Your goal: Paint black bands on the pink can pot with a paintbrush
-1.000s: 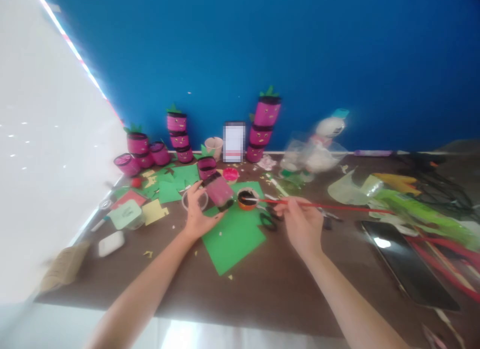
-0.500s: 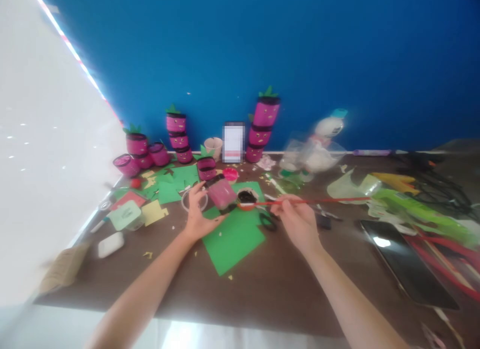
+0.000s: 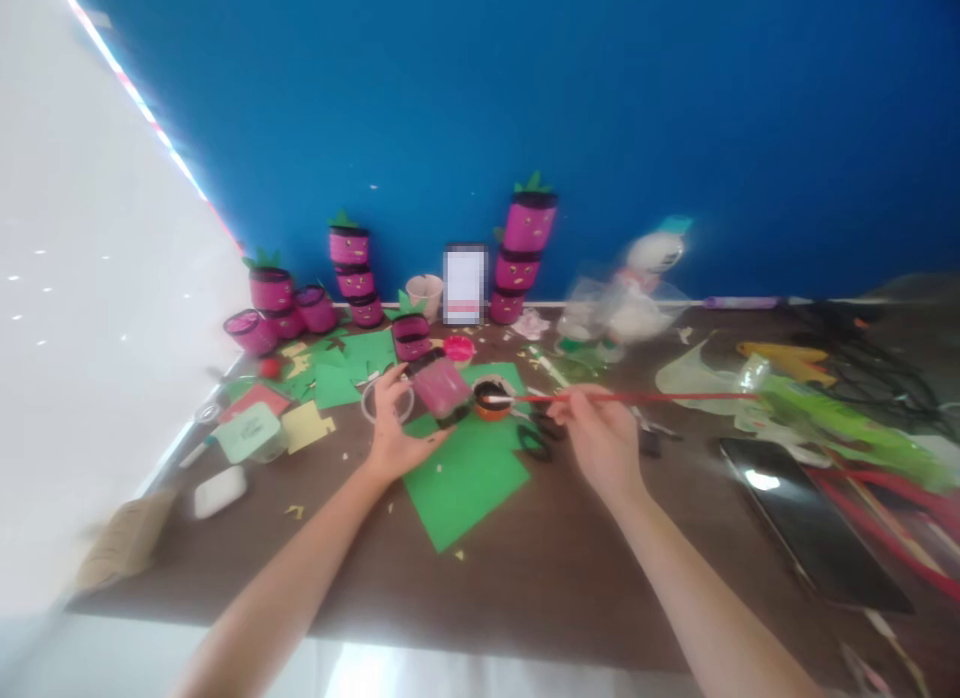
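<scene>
My left hand (image 3: pixel 395 425) grips a pink cup with a black rim (image 3: pixel 439 385), tilted on its side above a green paper sheet (image 3: pixel 465 473). My right hand (image 3: pixel 600 438) pinches a long red paintbrush (image 3: pixel 660 398); its tip rests at a small orange pot of black paint (image 3: pixel 491 398) just right of the cup. A ring of clear tape (image 3: pixel 388 402) lies under my left fingers. Black scissors (image 3: pixel 536 440) lie between my hands on the brown table (image 3: pixel 547 568).
Stacks of finished pink cups with faces and green tops (image 3: pixel 517 253) (image 3: pixel 351 268) (image 3: pixel 274 303) stand against the blue wall. Green, red and yellow paper scraps (image 3: pixel 330 378) lie at the left. A dark tablet (image 3: pixel 806 523), plastic bags (image 3: pixel 622 313) and green and yellow clutter (image 3: pixel 832 413) fill the right.
The brush tip moved left toward the cup's black rim, then back onto the orange paint pot. My left hand kept the cup in place.
</scene>
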`<state>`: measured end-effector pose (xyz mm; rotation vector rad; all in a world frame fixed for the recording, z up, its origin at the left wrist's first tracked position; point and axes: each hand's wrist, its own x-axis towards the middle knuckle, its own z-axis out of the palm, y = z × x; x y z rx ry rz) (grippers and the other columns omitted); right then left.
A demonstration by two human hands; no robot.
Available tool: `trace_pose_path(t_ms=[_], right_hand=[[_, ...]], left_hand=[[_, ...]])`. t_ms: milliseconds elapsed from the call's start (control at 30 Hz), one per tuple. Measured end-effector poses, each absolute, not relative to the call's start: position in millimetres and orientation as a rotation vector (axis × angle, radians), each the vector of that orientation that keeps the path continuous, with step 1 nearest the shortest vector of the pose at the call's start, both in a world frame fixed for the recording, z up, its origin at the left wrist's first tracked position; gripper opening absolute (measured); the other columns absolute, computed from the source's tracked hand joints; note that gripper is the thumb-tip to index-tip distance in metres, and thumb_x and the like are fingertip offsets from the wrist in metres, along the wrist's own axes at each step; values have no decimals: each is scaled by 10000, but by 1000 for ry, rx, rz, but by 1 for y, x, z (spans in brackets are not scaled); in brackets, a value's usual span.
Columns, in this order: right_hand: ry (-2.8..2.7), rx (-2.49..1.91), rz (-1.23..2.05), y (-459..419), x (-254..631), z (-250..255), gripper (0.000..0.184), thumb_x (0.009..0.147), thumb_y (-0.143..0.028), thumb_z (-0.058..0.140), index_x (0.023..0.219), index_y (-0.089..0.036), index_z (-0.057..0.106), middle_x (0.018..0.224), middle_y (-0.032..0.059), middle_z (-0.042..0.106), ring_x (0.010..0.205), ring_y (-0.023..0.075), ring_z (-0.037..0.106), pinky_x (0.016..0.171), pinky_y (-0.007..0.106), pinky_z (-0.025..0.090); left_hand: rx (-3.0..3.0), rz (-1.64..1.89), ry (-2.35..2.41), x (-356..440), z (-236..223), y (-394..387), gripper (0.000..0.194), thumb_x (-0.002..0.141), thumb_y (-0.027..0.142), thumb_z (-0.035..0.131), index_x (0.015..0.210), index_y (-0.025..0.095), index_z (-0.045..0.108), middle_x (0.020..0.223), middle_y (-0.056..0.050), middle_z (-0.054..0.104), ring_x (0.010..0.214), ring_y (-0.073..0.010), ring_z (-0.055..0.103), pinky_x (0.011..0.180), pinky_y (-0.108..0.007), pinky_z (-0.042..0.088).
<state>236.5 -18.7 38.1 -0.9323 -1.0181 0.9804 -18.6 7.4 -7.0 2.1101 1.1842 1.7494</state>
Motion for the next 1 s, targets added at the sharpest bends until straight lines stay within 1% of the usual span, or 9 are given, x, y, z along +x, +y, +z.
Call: trace_pose_path(t_ms=[100, 300, 467, 600, 700, 800, 900, 1000], right_hand=[[-926, -953, 942, -16, 238, 37, 204, 727, -391, 687, 736, -204, 607, 599, -8, 652, 528, 120, 583, 531, 249, 455], [-891, -969, 1027, -23, 222, 43, 265, 686, -425, 710, 661, -200, 572, 570, 2, 667, 490, 131, 595, 533, 273, 497], [-937, -982, 1037, -26, 218, 39, 256, 687, -420, 712, 694, -198, 585, 561, 0, 662, 482, 126, 588, 551, 285, 523], [-923, -1026, 936, -22, 222, 38, 242, 715, -416, 687, 702, -195, 589, 619, 13, 678, 517, 131, 603, 566, 290, 530], [-907, -1024, 887, -20, 223, 40, 240, 738, -428, 660, 698, -204, 585, 625, 16, 678, 499, 128, 586, 542, 290, 520], [-906, -982, 949, -22, 221, 42, 259, 717, -449, 674, 679, -212, 578, 582, 4, 662, 479, 131, 583, 516, 287, 507], [-931, -979, 1000, -24, 220, 39, 243, 714, -426, 686, 691, -207, 583, 562, 1, 655, 494, 138, 598, 532, 289, 509], [-913, -1002, 938, -23, 222, 36, 206, 736, -387, 678, 720, -198, 596, 598, 5, 669, 519, 130, 600, 563, 283, 511]], left_hand=[[2105, 1751, 1226, -19, -7, 8, 817, 543, 339, 800, 1210, 240, 339, 1315, -171, 363, 1233, -296, 409, 963, -483, 389], [2202, 1751, 1203, -19, -5, 8, 793, 563, 302, 788, 1207, 246, 329, 1322, -169, 353, 1246, -294, 385, 962, -488, 391], [2206, 1765, 1198, -19, -4, 7, 790, 549, 312, 792, 1191, 240, 337, 1309, -171, 369, 1234, -294, 399, 954, -479, 399], [2176, 1783, 1185, -18, -4, 7, 802, 531, 292, 804, 1186, 238, 345, 1300, -171, 369, 1234, -298, 395, 960, -476, 391], [2176, 1771, 1188, -18, -4, 7, 807, 525, 286, 807, 1185, 243, 346, 1300, -167, 362, 1238, -298, 388, 963, -477, 387], [2176, 1767, 1205, -18, -3, 7, 802, 529, 302, 804, 1182, 249, 341, 1298, -163, 361, 1232, -294, 395, 960, -473, 387], [2155, 1778, 1227, -18, -2, 6, 786, 533, 323, 800, 1170, 247, 346, 1297, -161, 365, 1230, -294, 401, 956, -466, 391], [2130, 1782, 1224, -17, -2, 4, 777, 532, 326, 802, 1162, 246, 355, 1304, -160, 361, 1235, -293, 400, 961, -467, 385]])
